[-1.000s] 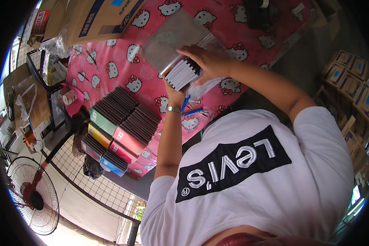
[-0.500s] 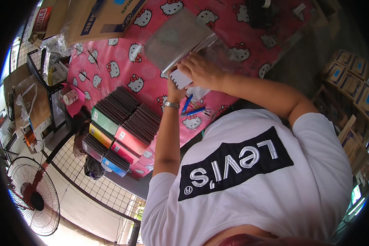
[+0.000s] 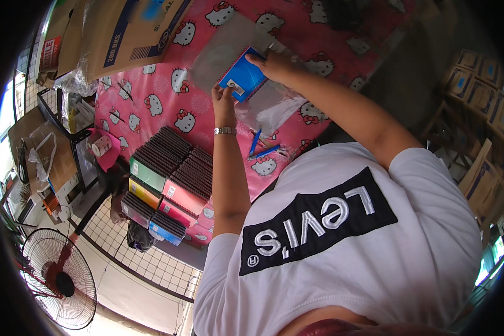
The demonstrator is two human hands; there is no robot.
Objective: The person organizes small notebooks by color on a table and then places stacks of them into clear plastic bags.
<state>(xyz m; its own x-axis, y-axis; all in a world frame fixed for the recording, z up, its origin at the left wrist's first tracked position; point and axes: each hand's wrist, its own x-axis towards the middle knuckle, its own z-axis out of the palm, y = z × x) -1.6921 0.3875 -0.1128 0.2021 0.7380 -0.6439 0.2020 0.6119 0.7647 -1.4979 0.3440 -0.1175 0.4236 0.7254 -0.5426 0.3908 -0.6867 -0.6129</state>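
Observation:
A small blue spiral notebook (image 3: 242, 75) is held between my two hands, its cover facing up. My left hand (image 3: 224, 102) grips its near left corner, thumb on the white label. At the far right end, my right hand (image 3: 275, 65) has fingers closed on the other corner. Beneath the notebook lies a greyish stack of clear plastic sheets or bags (image 3: 213, 55). Crumpled clear plastic (image 3: 271, 112) spreads on the near side, below the notebook. Two slim blue tools (image 3: 264, 153) rest on the table close to my body; their kind is unclear.
Stacked spiral notebooks (image 3: 185, 196) in several colours stand at the table's left near edge. The table has a pink patterned cover (image 3: 162, 120). A large cardboard box (image 3: 115, 50) sits far left, a fan (image 3: 64, 283) low left, more cartons (image 3: 481, 84) at right.
The notebook has been turned so its blue cover shows, where pale page edges showed before. My hands have moved apart to opposite corners. The view has shifted slightly.

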